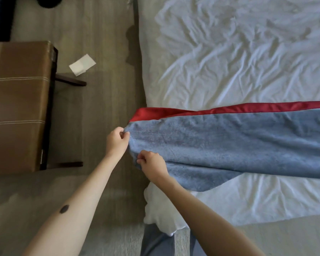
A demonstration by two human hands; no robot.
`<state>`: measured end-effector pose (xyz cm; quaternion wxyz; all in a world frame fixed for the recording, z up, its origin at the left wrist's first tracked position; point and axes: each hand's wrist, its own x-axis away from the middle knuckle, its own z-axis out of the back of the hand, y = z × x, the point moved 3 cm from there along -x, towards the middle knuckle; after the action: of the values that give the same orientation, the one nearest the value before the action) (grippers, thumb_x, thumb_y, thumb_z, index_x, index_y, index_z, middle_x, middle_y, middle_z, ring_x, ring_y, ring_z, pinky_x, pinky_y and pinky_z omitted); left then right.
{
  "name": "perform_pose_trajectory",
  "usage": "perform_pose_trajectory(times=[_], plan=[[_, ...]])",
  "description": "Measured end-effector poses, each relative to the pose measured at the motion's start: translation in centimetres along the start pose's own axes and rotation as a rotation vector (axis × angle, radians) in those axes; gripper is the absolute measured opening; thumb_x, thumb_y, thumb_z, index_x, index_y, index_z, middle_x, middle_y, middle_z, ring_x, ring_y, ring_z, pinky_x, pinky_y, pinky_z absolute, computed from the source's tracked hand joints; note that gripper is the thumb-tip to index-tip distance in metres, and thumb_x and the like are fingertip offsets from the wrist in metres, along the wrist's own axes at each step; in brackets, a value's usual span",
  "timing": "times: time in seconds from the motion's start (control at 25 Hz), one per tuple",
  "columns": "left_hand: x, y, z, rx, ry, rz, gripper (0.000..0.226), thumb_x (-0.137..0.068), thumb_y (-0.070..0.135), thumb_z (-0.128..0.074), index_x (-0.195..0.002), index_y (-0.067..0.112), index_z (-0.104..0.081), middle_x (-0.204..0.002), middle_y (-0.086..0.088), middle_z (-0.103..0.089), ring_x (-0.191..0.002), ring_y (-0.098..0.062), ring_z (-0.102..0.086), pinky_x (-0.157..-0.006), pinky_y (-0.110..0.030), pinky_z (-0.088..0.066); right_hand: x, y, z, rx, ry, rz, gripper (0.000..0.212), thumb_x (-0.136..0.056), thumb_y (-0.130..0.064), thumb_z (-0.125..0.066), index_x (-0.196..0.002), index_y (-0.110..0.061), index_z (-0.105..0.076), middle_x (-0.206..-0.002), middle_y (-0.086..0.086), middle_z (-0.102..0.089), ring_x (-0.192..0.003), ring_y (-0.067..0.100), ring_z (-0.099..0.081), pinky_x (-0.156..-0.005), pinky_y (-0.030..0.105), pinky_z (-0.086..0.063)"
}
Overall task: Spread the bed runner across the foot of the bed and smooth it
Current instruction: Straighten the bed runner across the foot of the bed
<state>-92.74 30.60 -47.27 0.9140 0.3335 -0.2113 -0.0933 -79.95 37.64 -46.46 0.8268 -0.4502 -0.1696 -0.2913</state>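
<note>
Gripping the bed runner point(220, 145) end, left hand point(116, 140), right hand point(151, 163), seemingly overhanging bed point(229, 61) edge.

- I see the bed point(229, 61) with a wrinkly white sheet.
- A blue and red bed runner point(229, 141) lies across it.
- On the floor point(103, 93) sits a white paper point(82, 64).

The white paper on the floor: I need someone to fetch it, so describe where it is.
Start at the white bed, then cross the wood floor toward the brown bench. The paper lies between them, near the bench's far corner, the only small, flat white square there.
</note>
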Motion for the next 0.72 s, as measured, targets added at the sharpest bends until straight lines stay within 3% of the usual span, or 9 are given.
perform_pose_trajectory(times=[0.24, 0.4, 0.52, 0.72], plan=[[-0.7, -4.1, -0.1, -0.009, -0.033, 0.085, 0.016, -0.085, 0.010, -0.054, -0.070, 0.006, -0.050, -0.059, -0.002, -0.048, -0.065, -0.023, -0.045, -0.056, -0.027, -0.024, -0.6, -0.6, -3.3, 0.044, -0.033, -0.022, 0.017, -0.092, -0.014, -0.049, -0.100, -0.008, -0.063, -0.100, 0.013, -0.068, -0.091, 0.031, -0.061, -0.072, 0.033, -0.045], [-1.1, -4.7, -2.0, -0.089, -0.082, 0.168, 0.018, -0.085, 0.013, -0.056, -0.095, -0.002, -0.057, -0.094, -0.022, -0.063, -0.089, -0.034, -0.056, -0.074, -0.035, -0.040, 0.0, 1.5, -1.7, 0.082, 0.008, -0.061, 0.021, -0.092, -0.016, -0.047, -0.104, -0.008, -0.062, -0.104, 0.012, -0.065, -0.093, 0.032, -0.060, -0.070, 0.034, -0.043], [-1.4, -2.7, -3.3, -0.156, -0.134, 0.068, 0.027, -0.086, 0.013, -0.055, -0.110, 0.000, -0.053, -0.106, -0.023, -0.060, -0.101, -0.036, -0.053, -0.081, -0.037, -0.041, 0.7, 3.8, 0.9, 0.021, 0.091, -0.136, 0.022, -0.093, -0.017, -0.045, -0.101, -0.007, -0.062, -0.102, 0.013, -0.065, -0.091, 0.031, -0.060, -0.076, 0.040, -0.050], [-0.3, 5.0, -7.6, -0.128, -0.312, -0.110, 0.020, -0.088, 0.016, -0.052, -0.105, 0.008, -0.058, -0.104, -0.015, -0.062, -0.096, -0.030, -0.059, -0.084, -0.037, -0.047, 1.8, 8.4, 6.8, -0.113, 0.277, -0.276, 0.021, -0.093, -0.024, -0.047, -0.099, -0.013, -0.064, -0.101, 0.011, -0.067, -0.094, 0.029, -0.061, -0.077, 0.036, -0.047]])
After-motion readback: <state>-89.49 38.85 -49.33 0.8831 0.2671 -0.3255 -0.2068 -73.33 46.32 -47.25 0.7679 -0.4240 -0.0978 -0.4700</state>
